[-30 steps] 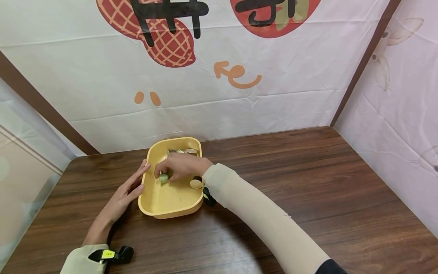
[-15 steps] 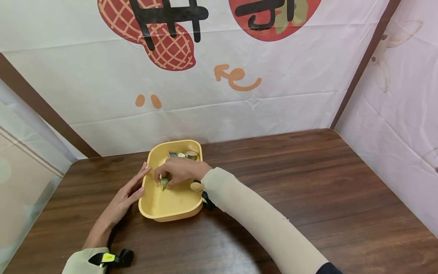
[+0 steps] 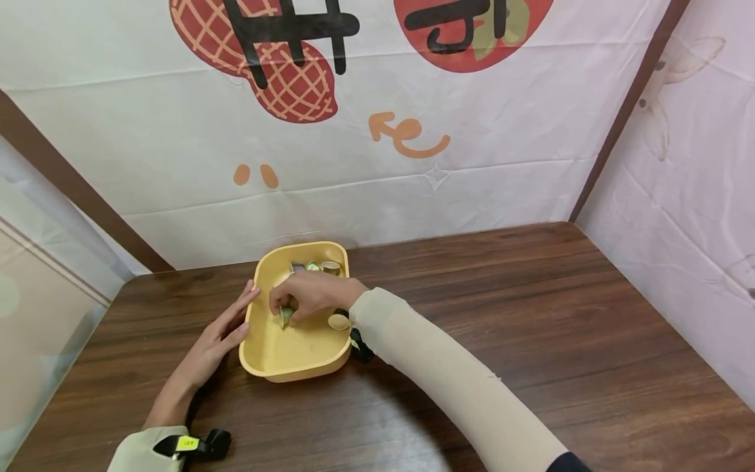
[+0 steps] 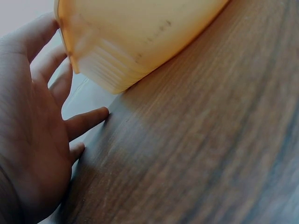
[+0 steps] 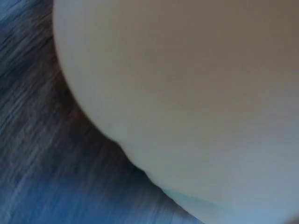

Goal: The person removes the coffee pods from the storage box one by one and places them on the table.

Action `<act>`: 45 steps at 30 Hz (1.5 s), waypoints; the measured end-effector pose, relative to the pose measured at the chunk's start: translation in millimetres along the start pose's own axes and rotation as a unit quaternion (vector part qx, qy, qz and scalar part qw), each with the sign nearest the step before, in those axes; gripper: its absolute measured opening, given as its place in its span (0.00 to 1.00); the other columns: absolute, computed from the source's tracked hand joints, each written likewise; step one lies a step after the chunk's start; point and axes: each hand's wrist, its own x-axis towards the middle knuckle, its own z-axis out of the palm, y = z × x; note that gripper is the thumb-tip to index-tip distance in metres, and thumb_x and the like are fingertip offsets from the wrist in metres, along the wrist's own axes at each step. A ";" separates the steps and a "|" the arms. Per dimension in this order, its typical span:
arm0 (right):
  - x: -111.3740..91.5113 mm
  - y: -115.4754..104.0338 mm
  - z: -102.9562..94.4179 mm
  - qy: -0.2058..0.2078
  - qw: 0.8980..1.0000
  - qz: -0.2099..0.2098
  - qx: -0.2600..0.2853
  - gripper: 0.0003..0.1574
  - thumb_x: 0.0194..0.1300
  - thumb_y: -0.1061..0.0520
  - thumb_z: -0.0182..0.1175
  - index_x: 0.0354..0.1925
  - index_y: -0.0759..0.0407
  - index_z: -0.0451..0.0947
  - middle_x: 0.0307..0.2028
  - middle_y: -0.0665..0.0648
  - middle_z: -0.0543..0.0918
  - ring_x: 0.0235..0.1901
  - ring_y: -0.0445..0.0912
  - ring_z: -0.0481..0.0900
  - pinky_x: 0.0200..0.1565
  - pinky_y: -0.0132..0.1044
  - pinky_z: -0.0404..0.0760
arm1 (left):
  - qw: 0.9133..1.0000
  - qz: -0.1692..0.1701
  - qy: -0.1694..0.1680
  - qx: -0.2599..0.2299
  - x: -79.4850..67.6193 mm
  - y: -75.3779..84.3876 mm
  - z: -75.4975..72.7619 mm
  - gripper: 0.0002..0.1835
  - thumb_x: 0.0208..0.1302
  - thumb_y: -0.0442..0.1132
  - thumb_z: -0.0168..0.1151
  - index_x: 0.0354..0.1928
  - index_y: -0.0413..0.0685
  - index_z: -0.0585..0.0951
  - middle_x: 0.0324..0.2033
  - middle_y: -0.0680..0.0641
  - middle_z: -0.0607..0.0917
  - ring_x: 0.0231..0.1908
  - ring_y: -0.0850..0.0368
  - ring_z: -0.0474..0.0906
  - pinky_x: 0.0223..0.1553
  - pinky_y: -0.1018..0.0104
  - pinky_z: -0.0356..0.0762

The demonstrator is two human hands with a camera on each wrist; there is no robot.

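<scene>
A yellow plastic bin (image 3: pixel 295 362) stands at the back left of the table in the head view. Inside it, the thumb and fingers of my right hand (image 3: pixel 315 292) pinch a small green coffee capsule (image 3: pixel 286 317), low over the bin's floor. My left hand (image 3: pixel 212 337) lies along the bin's left side, its fingers fairly straight, fingertips at the rim. In the left wrist view, these fingers (image 4: pixel 46 65) are spread beside the bin's outer wall (image 4: pixel 140 42). The right wrist view shows mostly a blurred pale surface, with neither fingers nor capsule in it.
More capsules (image 3: pixel 331 268) lie at the bin's far end, and a cream-lidded one (image 3: pixel 339 321) sits by its right wall. The dark wooden table (image 3: pixel 501 314) stretches out to the right. A printed white curtain (image 3: pixel 377 203) hangs right behind the back edge.
The green capsule has tilted and shifted slightly toward the near side in my right fingers. My left hand has stayed at the bin's side.
</scene>
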 end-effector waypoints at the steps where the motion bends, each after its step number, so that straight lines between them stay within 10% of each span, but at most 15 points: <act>1: 0.4 -0.3 -0.5 0.005 1.000 -0.006 0.001 0.16 0.55 0.58 0.71 0.43 0.50 0.79 0.35 0.45 0.79 0.35 0.36 0.74 0.40 0.23 0.68 | 1.000 0.000 0.001 0.001 -0.3 0.1 -0.9 0.30 0.71 0.25 0.44 0.73 0.43 0.56 0.74 0.43 0.44 0.73 0.59 0.40 0.60 0.81 0.51; 23: -37.7 17.2 -32.6 0.136 0.988 -0.031 0.067 0.16 0.54 0.57 0.72 0.42 0.51 0.80 0.37 0.43 0.80 0.40 0.39 0.78 0.44 0.34 0.75 | 1.000 0.006 0.008 0.002 -0.2 -1.4 1.0 0.29 0.70 0.25 0.45 0.72 0.40 0.58 0.74 0.41 0.46 0.73 0.57 0.40 0.62 0.81 0.48; 45: -94.2 49.1 -39.5 0.298 0.943 -0.013 0.149 0.16 0.54 0.57 0.72 0.42 0.54 0.80 0.36 0.45 0.82 0.34 0.51 0.76 0.32 0.41 0.73 | 1.000 0.020 0.006 -0.007 1.3 0.2 1.1 0.30 0.69 0.24 0.47 0.73 0.40 0.57 0.74 0.42 0.46 0.73 0.57 0.39 0.62 0.81 0.46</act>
